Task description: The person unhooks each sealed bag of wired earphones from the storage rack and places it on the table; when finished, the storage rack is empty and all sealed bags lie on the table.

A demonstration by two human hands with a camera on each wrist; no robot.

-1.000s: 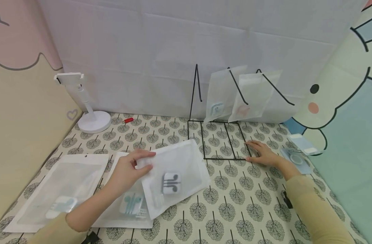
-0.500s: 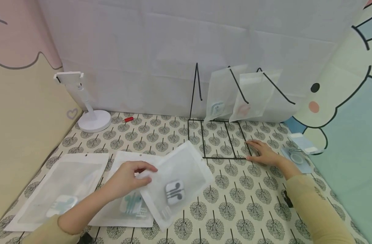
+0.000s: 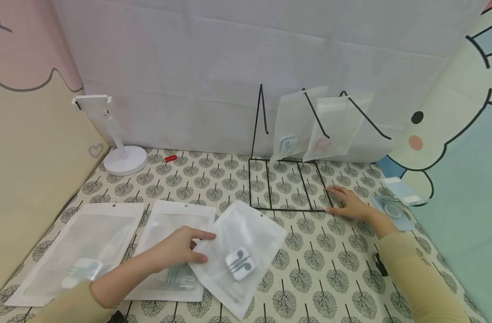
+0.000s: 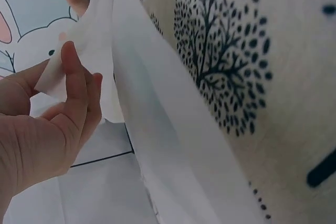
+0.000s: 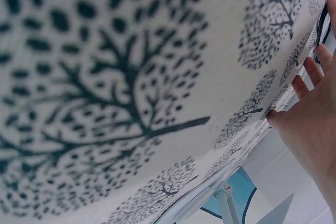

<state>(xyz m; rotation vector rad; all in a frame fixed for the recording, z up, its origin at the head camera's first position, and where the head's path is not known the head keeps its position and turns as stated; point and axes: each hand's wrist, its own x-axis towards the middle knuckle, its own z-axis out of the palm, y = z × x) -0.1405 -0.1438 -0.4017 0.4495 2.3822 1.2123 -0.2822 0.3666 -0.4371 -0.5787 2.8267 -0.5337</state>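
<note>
My left hand (image 3: 180, 246) pinches the edge of a white translucent pouch (image 3: 255, 235), tilted, with white earphones in a square case showing inside. In the left wrist view the thumb and fingers (image 4: 73, 77) grip the pouch's bent edge. Another earphone pouch (image 3: 165, 224) lies under my left forearm, and a third pouch (image 3: 104, 233) lies to its left. My right hand (image 3: 350, 206) rests at the right front corner of a black wire rack (image 3: 284, 209), its relaxed fingertips touching the base wires. Two pouches hang on the rack's hooks, one (image 3: 296, 112) on the middle and one (image 3: 336, 125) on the right.
A white phone stand (image 3: 126, 160) stands at the back left, with a small red object (image 3: 171, 158) beside it. On the right is a pale blue and white folding stand (image 3: 395, 211). Fabric walls enclose the tree-patterned tabletop (image 3: 298, 273).
The pouch in my left hand has come down toward the front and turned clockwise, its holed end now at the upper right. My right hand stays at the rack's corner.
</note>
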